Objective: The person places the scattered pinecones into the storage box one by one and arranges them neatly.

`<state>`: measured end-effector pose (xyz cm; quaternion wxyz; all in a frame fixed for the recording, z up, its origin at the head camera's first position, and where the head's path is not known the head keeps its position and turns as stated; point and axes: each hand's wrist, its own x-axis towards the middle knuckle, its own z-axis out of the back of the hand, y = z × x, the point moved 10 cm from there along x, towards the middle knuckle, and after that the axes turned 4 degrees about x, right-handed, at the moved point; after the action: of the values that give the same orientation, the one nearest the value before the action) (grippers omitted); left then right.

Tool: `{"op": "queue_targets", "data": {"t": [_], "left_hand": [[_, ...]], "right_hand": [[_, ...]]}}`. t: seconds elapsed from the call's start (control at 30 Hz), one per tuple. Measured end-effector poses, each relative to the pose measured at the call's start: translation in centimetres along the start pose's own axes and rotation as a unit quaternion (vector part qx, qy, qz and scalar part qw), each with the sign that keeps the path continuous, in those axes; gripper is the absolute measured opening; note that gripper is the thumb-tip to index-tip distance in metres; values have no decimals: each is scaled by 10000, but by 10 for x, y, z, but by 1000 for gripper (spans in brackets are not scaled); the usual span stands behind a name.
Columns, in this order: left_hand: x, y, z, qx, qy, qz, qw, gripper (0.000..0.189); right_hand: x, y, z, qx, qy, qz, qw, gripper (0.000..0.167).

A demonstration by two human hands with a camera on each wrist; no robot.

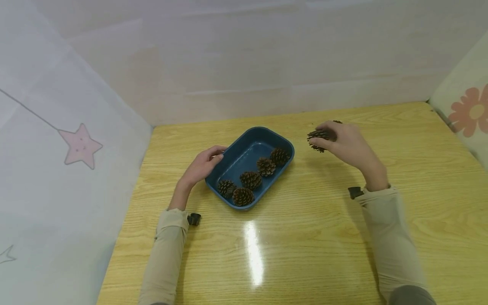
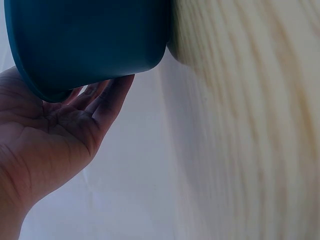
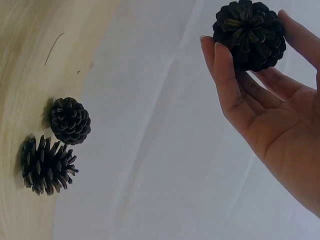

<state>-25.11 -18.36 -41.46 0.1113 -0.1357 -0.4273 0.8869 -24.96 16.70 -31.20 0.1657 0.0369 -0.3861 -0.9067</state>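
A blue rectangular plastic bin (image 1: pixel 289 146) stands at a slant on the wooden table, with several brown pine cones (image 1: pixel 250 180) lying along its near and right sides. My left hand (image 1: pixel 203 164) grips the bin's left wall, thumb at the rim and fingers against the outside, as the left wrist view also shows. Held up to the right of the bin, a pine cone (image 3: pixel 249 35) is between the thumb and fingers of my right hand (image 1: pixel 348 144). The right wrist view shows two more pine cones, a rounder one (image 3: pixel 70 121) and an open-scaled one (image 3: pixel 48 166), on the table.
The wooden table (image 1: pixel 316 254) reaches back to a pale cloth-like wall (image 1: pixel 244 59). At the left hangs a white sheet with a pink star (image 1: pixel 81 146); at the right, one with a red flower (image 1: pixel 474 111). A bright reflection lies on the tabletop in front of the bin.
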Motion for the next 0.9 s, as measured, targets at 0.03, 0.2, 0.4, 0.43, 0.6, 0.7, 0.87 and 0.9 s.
{"op": "queue_targets", "data": {"t": [0.03,0.2,0.4,0.43,0.6,0.7,0.87,0.9], "left_hand": [[0,0,0,7,2,-6,10000,41],[-2,0,1,25,30,31,10000,41],[-3,1,2,47,4,-10,10000,42],[-3,0,2,47,-4,-35,10000,42],[0,-1,0,19,19,-70,10000,42],[0,-1,-1,18,21,-30,10000,42],[-1,-1,0,-38,-5,59,10000,40],[-2,-1,0,-53,-13,80,10000,40]], "right_hand": [[0,1,0,-4,-3,-2,10000,51],[2,4,-4,-101,23,37,9999,52],[5,9,-8,41,39,30,10000,51],[6,11,-9,89,44,38,9999,51],[13,28,-14,255,40,216,9994,51],[16,36,-18,333,5,339,9989,49],[22,49,-24,450,-40,469,9979,48],[23,52,-25,459,-40,490,9977,48]]}}
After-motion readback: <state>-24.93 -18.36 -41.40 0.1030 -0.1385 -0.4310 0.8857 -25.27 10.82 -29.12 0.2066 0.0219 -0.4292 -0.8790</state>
